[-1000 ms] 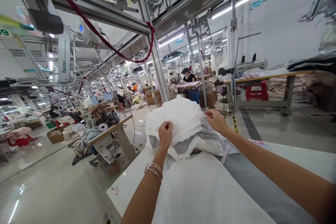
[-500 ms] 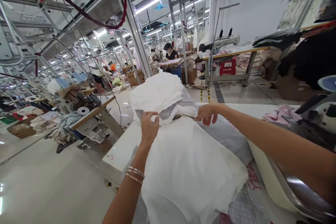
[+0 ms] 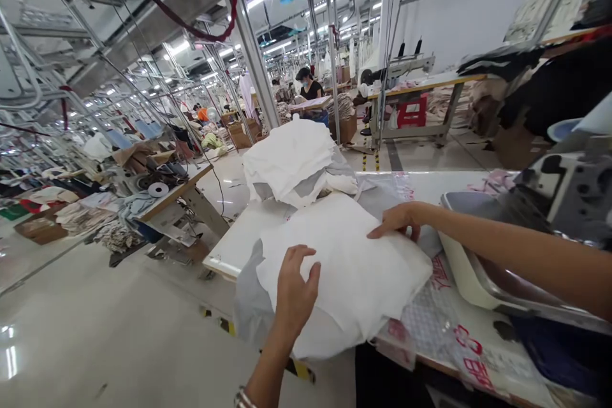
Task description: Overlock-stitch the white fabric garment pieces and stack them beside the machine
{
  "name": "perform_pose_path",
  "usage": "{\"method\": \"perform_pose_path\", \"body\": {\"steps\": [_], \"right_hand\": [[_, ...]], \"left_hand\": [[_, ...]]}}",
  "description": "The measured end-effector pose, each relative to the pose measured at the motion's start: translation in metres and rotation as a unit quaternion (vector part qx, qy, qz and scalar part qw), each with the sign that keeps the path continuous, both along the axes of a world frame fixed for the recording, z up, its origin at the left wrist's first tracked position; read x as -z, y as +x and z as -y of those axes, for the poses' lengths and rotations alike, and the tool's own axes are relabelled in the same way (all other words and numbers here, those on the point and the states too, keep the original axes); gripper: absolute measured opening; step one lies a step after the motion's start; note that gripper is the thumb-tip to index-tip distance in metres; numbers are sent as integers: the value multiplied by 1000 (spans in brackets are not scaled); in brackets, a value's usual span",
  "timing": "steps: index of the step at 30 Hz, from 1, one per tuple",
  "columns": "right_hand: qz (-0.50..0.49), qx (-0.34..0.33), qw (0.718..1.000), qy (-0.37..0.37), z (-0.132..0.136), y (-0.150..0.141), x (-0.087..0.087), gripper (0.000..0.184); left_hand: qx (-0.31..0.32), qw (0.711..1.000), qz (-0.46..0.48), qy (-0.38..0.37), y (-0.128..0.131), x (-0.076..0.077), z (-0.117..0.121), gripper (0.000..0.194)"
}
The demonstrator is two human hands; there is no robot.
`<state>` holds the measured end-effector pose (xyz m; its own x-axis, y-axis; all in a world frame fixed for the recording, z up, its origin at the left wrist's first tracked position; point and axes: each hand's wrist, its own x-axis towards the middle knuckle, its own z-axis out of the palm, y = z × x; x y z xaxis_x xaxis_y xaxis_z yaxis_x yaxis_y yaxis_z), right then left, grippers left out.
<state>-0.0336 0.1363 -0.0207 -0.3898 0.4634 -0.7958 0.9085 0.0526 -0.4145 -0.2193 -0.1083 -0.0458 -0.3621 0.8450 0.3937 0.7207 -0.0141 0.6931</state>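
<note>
A white fabric piece (image 3: 349, 261) lies spread on the white worktable (image 3: 229, 248) in front of me. My left hand (image 3: 294, 290) rests flat on its near left part, fingers spread. My right hand (image 3: 396, 220) presses on its far right edge with fingers stretched out. Behind the piece sits a pile of white and grey fabric (image 3: 291, 162).
A sewing machine (image 3: 564, 197) stands at the right on the table. A printed plastic sheet (image 3: 430, 319) covers the table's near edge. Left across the aisle is another sewing table (image 3: 167, 194) with a tape roll. A person (image 3: 308, 84) works far back.
The white piece was drawn off the pile toward me and laid flat. Both hands moved nearer and went from gripping the cloth to lying open on it.
</note>
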Motion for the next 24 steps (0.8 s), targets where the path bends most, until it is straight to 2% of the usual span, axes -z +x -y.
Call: {"method": "perform_pose_path", "body": {"steps": [3, 7, 9, 11, 13, 17, 20, 24], "right_hand": [[-50, 42, 998, -27, 8, 9, 2, 32], [-143, 82, 984, -68, 20, 18, -5, 27], [-197, 90, 973, -81, 27, 20, -13, 29], [-244, 91, 962, -82, 34, 21, -24, 36], [-277, 81, 954, -75, 41, 21, -36, 45], [-301, 50, 951, -47, 53, 19, -53, 66], [-295, 42, 955, -3, 59, 20, -54, 86], [-288, -7, 956, 49, 61, 25, -48, 107]], "left_hand": [[48, 998, 4, -39, 14, -4, -2, 26], [102, 988, -83, -77, 43, 17, 4, 67], [94, 983, -134, -81, 59, 30, 5, 83], [65, 981, -165, -79, 71, 38, 3, 89], [33, 983, -165, -80, 80, 37, -3, 90], [2, 991, -100, -85, 88, 20, -18, 87], [2, 997, -39, -68, 84, 10, -30, 67], [23, 998, -18, -53, 71, 8, -42, 44]]}}
